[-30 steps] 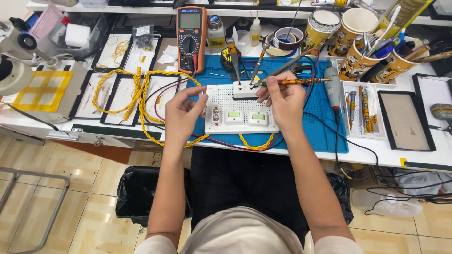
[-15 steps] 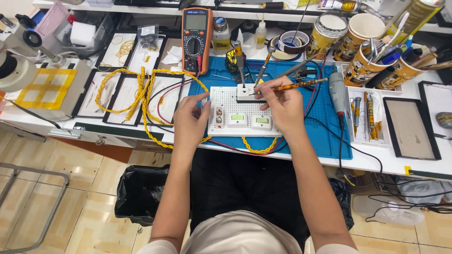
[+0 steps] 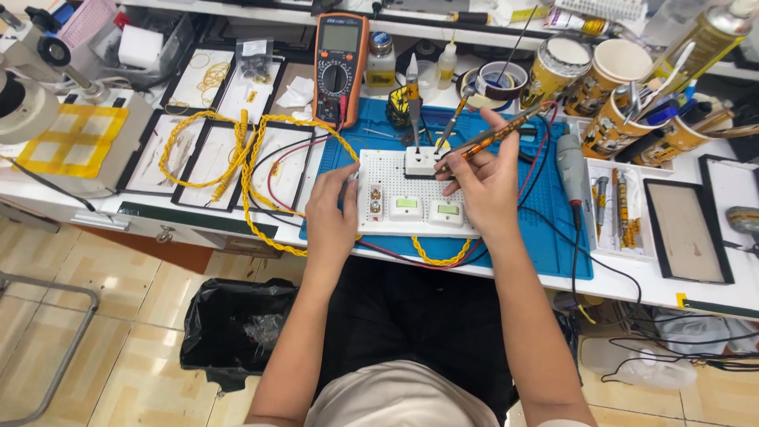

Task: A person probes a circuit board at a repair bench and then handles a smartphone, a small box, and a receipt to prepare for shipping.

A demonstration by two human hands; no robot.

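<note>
My right hand grips an orange pen-shaped soldering tool, its tip down at a small white block on the far edge of a white perforated board. My left hand rests at the board's left edge, fingers curled on a small part that I cannot make out. Two small green-windowed modules and a pair of round connectors sit on the board. The board lies on a blue work mat.
An orange multimeter stands behind the board, with red leads and yellow braided cable looping left over flat trays. Cups of tools, tape rolls and a tray of bits stand at the right. A microscope is far left. A black bin bag lies under the bench.
The view has shifted slightly. My right hand has tilted the soldering tool and lowered its tip to the white block. My left hand has stayed at the board's left edge.
</note>
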